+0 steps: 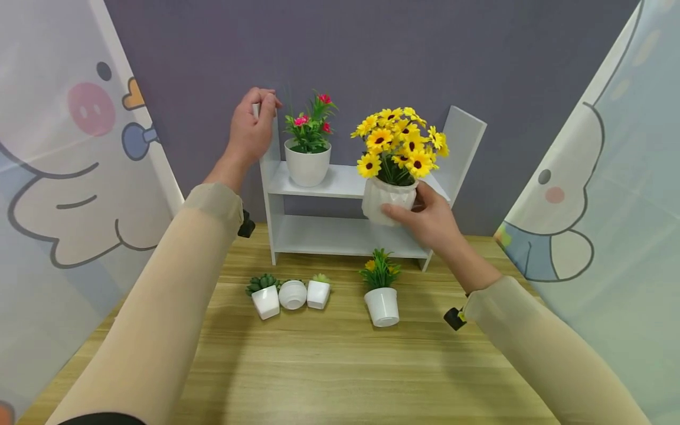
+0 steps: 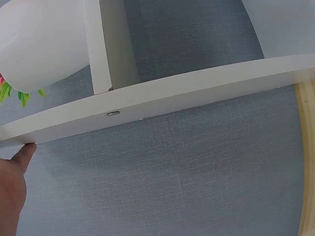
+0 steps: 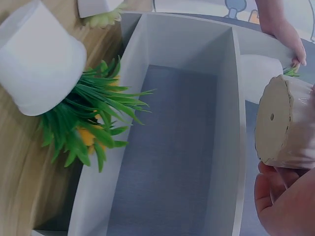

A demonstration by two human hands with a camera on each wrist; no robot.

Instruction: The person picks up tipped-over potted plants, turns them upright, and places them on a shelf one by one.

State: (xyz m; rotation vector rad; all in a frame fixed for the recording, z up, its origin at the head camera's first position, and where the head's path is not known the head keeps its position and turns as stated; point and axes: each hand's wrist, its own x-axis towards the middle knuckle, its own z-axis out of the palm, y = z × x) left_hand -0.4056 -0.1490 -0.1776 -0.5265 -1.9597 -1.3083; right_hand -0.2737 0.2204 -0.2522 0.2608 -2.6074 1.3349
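A wooden worktop [image 1: 297,372] is spreading across the foreground, with a white two-tier shelf [image 1: 340,236] standing near its far edge. A white pot of yellow flowers [image 1: 397,159] is being held up before the right half of the upper board [image 1: 345,182]; a pot of pink flowers [image 1: 308,162] is standing near that board's left end. The right hand [image 1: 432,218] is pinching the yellow flowers' pot between thumb and fingers; the left hand [image 1: 252,127], fingers curled, is gripping the shelf's top left corner. A pot of orange flowers [image 1: 381,301] is lying near the shelf's front right corner, three small white pots [image 1: 293,295] near its front left.
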